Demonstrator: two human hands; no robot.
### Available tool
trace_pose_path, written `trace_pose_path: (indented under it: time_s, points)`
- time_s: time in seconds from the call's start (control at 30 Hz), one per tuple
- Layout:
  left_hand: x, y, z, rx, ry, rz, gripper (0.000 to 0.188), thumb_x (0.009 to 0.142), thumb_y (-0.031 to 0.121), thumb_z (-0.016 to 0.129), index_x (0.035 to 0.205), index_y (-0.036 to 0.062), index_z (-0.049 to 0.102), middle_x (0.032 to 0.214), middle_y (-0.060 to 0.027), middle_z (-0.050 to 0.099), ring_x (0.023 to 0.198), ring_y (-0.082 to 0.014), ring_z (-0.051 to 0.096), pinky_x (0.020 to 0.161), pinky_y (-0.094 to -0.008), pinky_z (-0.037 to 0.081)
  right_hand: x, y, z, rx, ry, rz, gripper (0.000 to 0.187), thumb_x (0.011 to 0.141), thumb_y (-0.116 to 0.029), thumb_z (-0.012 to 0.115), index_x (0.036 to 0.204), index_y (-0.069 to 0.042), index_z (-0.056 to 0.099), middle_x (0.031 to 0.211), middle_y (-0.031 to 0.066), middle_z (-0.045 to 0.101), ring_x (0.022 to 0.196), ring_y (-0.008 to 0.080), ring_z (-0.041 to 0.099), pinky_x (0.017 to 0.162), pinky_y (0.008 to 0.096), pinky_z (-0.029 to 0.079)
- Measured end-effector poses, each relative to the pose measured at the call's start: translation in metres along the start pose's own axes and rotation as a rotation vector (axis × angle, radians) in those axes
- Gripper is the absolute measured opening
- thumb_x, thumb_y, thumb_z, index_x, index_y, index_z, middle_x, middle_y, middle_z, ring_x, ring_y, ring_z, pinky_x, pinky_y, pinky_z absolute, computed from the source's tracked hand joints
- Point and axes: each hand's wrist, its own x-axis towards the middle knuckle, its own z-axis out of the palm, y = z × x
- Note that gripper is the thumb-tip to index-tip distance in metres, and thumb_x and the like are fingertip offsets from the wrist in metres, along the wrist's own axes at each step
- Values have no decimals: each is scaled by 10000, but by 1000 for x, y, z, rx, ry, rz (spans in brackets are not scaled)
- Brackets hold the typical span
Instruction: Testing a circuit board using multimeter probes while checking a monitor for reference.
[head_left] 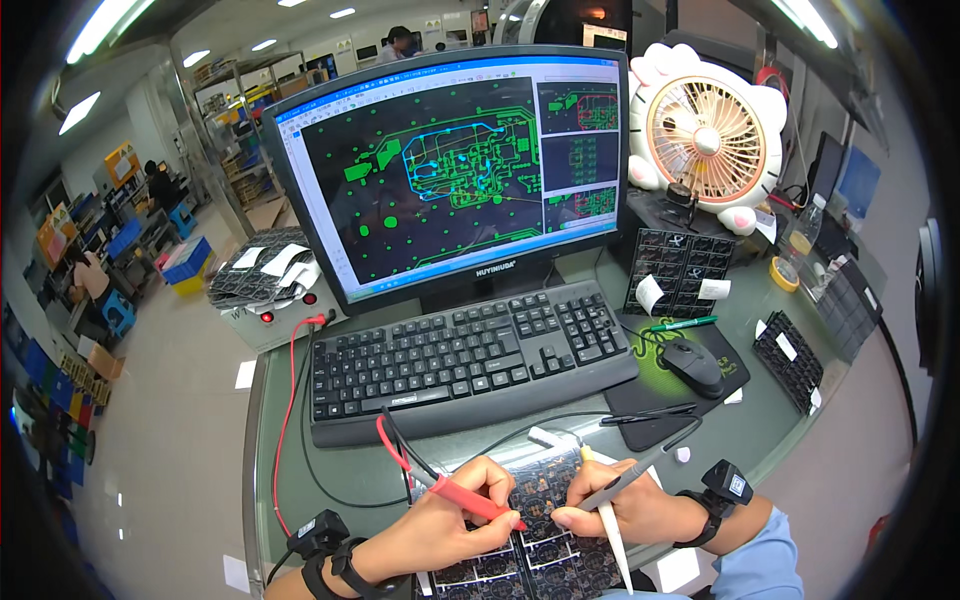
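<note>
Two hands are at work close to the near edge of the table (350, 470): the left hand (450, 525) grips one red probe (470, 498), and the right hand (640, 505) grasps one grey probe (612, 487) together with one slender white tool (614, 545). Below both hands lies the dark circuit-board panel (540, 497), showing in the gap between the fingertips and running down toward the near edge; whether either probe tip touches it cannot be told. Just beyond sits one keyboard (430, 360), limiting forward reach. Green tabletop gives room for moving sideways, left toward the left edge, where a red lead (287, 430) runs, and right past the one mouse (693, 366) on its mouse pad (652, 378). One green pen (688, 323) lies by the pad's far edge. Another board panel (787, 375) lies near the right edge, and one stands upright (680, 265) beside one monitor (430, 170). One fan (705, 140) occupies the far right corner; one bottle (803, 232) stands near it.
</note>
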Motion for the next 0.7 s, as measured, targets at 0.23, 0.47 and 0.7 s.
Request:
trace_pose_path:
  time_s: [0.23, 0.47, 0.7]
  points:
    - [-2, 3, 3, -43, -17, -62, 249, 841, 7, 639, 879, 66, 400, 919, -30, 455, 828, -68, 453, 736, -240, 436, -4, 0, 2, 1, 9, 25, 279, 852, -263, 712, 771, -40, 565, 673, 51, 582, 601, 157, 544, 540, 297, 434]
    - [1, 0, 0, -5, 6, -9, 239, 832, 30, 644, 876, 62, 411, 887, -12, 473, 773, -49, 471, 658, -225, 437, 0, 0, 2, 15, 41, -15, 249, 842, -215, 715, 756, -41, 560, 665, 53, 569, 591, 162, 535, 538, 308, 435]
    - [1, 6, 3, -105, 85, -39, 244, 799, 10, 658, 850, 59, 424, 866, -14, 480, 756, -54, 497, 682, -232, 429, 3, 3, 1, 3, 35, -52, 244, 841, -209, 714, 778, -36, 553, 666, 55, 562, 582, 156, 516, 526, 295, 424]
